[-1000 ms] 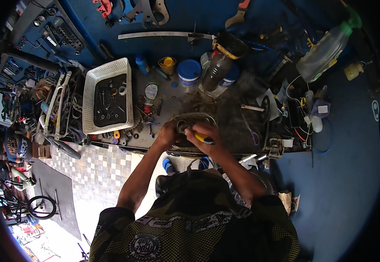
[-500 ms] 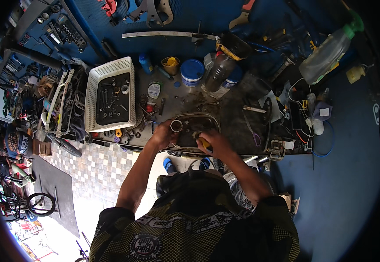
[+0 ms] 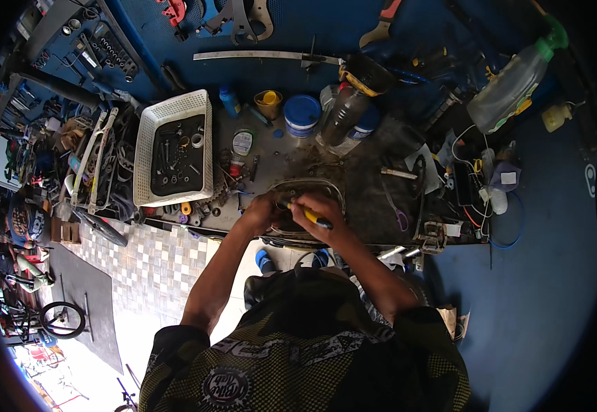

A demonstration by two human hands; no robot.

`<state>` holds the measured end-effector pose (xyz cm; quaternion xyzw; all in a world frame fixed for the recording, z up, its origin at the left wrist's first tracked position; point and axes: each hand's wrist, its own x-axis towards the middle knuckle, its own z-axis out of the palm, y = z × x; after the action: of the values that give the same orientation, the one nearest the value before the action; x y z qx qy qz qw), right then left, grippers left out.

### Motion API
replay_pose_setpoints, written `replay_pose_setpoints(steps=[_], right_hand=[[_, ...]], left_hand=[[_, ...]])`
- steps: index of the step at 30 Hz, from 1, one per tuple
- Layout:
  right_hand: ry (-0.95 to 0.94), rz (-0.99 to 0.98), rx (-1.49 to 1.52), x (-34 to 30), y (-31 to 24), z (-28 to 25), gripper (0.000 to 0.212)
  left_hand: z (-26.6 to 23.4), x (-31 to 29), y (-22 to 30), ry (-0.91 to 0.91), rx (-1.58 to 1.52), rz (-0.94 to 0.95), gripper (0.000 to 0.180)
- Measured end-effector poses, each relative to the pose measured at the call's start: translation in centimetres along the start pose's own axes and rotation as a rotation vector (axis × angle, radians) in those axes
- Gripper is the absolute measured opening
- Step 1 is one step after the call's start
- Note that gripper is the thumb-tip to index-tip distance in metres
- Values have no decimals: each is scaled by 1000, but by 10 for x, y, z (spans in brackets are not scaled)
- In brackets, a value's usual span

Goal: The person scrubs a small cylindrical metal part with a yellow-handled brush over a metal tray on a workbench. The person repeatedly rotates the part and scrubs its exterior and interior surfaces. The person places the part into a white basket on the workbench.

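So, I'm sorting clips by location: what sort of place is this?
Most likely a bicycle repair workshop: a round black-tyred bicycle wheel at lower left, flat grey metal tools hanging on a blue wall, and a white perforated plastic basket holding small metal parts.

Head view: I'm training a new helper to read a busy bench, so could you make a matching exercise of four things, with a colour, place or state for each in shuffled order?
Things
1. Right hand
2. Basket
3. Spray bottle
4. Tub just left of the dark bottle

Descriptions
A. White, with loose small parts inside
B. Wears a blue lid
C. Grips a yellow-handled tool
D. Toward the upper right, with a green top

Right pairs: 1-C, 2-A, 3-D, 4-B
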<state>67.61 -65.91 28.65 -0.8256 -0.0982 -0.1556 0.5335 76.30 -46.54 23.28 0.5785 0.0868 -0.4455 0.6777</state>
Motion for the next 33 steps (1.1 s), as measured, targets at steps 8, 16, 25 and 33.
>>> replay_pose_setpoints(steps=[8,16,25,33], right_hand=[[175,74,71,-3,15,13,23],[204,553,163,-6,30,16,21],[143,216,1,-17,-6,17,23],[184,140,-47,-23,7,21,15]], left_hand=[[-5,9,-15,197,452,196,52],[-4,14,-16,267,375,308,47],[3,21,-11,458,535,507,46],[12,21,-9,406,469,501,47]])
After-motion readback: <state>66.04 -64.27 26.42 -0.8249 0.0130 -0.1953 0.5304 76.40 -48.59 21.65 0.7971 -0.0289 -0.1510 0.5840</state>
